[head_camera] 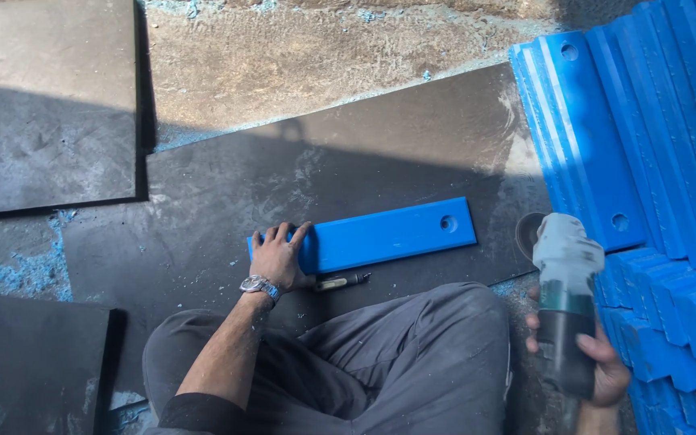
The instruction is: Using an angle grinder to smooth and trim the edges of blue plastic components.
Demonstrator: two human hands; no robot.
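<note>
A flat blue plastic bar (388,234) with a round hole near its right end lies on a dark mat (203,217) in front of my knees. My left hand (278,256), with a wristwatch on the wrist, presses on the bar's left end. Just below the bar lies a small tool with a dark handle (344,281). My right hand (598,362) grips the dark body of an angle grinder (564,282), whose disc (527,234) points away from me, to the right of the bar and apart from it.
Stacks of similar blue bars (646,137) fill the right side. More dark mats (42,105) lie at the left, with bare dusty ground (300,56) beyond. Blue shavings (18,274) are scattered on the ground. My grey-trousered legs (396,362) are folded below the bar.
</note>
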